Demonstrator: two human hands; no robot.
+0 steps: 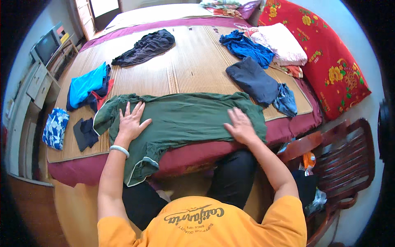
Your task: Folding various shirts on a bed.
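A dark green T-shirt [185, 115] with white-edged sleeves lies spread sideways along the near edge of the bed. One of its sleeves hangs down over the edge between my arms. My left hand [132, 121] rests flat on the shirt near its shoulder end, fingers spread, a pale bangle on the wrist. Toward the hem end, my right hand [240, 126] lies on the cloth with its fingers stretched out. Neither hand grips the fabric.
Left on the bamboo mat [185, 78] are blue [87, 86], patterned [56, 128] and dark [85, 133] garments. Beyond lies a crumpled black garment [146, 48]. At right are navy clothes [253, 80], a blue garment [247, 47], a red headboard [317, 61] and a wooden chair [345, 152].
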